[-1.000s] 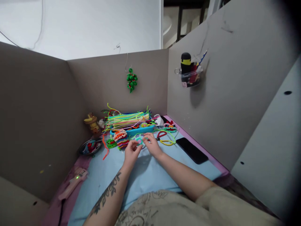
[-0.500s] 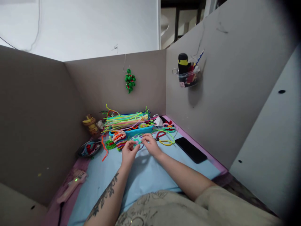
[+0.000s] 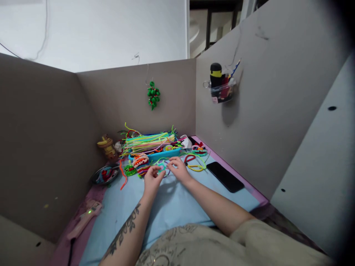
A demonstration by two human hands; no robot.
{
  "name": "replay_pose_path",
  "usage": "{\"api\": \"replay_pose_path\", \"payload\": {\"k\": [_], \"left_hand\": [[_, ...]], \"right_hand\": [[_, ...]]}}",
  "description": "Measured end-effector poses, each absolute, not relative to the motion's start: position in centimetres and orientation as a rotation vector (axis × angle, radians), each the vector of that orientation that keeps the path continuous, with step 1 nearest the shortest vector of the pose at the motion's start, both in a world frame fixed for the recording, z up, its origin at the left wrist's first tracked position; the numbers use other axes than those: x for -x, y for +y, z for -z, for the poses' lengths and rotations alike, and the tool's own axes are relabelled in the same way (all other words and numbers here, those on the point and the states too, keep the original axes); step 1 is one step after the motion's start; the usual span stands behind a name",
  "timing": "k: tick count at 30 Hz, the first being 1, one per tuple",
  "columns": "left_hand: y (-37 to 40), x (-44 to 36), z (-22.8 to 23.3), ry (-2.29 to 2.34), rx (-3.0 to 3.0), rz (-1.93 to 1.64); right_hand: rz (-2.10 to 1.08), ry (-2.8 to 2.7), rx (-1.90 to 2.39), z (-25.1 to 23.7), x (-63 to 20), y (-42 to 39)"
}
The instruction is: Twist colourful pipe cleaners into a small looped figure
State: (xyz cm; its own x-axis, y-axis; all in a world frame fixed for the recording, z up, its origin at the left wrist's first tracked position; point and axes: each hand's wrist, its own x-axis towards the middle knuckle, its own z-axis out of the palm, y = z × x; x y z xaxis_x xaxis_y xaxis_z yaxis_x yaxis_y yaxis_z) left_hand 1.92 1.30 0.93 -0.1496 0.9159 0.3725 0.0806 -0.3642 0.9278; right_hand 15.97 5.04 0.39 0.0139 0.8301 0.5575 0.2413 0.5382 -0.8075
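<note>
Between my hands is a small teal and lilac pipe-cleaner piece (image 3: pixel 161 167). My left hand (image 3: pixel 153 178) pinches its near left side between thumb and fingers. My right hand (image 3: pixel 179 171) is closed at the right side of the piece, its fingertips on what looks like a pipe-cleaner end; the exact contact is too small to make out. Just beyond, a blue tray (image 3: pixel 163 155) holds a thick bundle of coloured pipe cleaners (image 3: pixel 148 142). Left of my hands lies a striped bundle of twisted pipe cleaners (image 3: pixel 142 165), beside a green coil (image 3: pixel 129 170).
A black phone (image 3: pixel 225 176) lies to the right, near red and yellow-handled pliers (image 3: pixel 196 168). At left are a dark bowl of scraps (image 3: pixel 105 174), a brown cup (image 3: pixel 107 148) and a pink glue gun (image 3: pixel 85 218). Grey partitions (image 3: pixel 174 96) enclose the table.
The teal piece has turned slightly between my fingers. Both hands stay in nearly the same place.
</note>
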Motion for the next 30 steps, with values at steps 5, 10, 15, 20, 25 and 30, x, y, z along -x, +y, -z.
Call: {"api": "replay_pose_path", "payload": {"k": [5, 10, 15, 20, 25, 30], "left_hand": [[1.3, -1.9, -0.9, 1.161, -1.437, -1.548], [1.4, -1.8, -0.7, 1.125, -1.414, -1.514], [1.6, -1.5, -0.8, 1.163, -1.377, -1.583], [2.0, -1.1, -0.8, 1.217, -1.326, -1.684], [2.0, -1.1, -0.8, 1.235, -1.344, -1.667], [1.8, -1.4, -0.9, 1.208, -1.372, -1.624]], "right_hand": [[-0.587, -1.521, 0.938, -0.2, -15.9, 5.2], [-0.626, -1.513, 0.978, 0.0, -16.1, 5.4], [-0.422, -1.485, 0.97, -0.6, -16.4, 5.0], [-0.184, -1.652, 0.909, -1.1, -16.2, 4.0], [-0.15, -1.787, 0.859, -0.9, -15.6, 3.5], [-0.235, -1.79, 0.848, -0.9, -15.7, 3.7]]}}
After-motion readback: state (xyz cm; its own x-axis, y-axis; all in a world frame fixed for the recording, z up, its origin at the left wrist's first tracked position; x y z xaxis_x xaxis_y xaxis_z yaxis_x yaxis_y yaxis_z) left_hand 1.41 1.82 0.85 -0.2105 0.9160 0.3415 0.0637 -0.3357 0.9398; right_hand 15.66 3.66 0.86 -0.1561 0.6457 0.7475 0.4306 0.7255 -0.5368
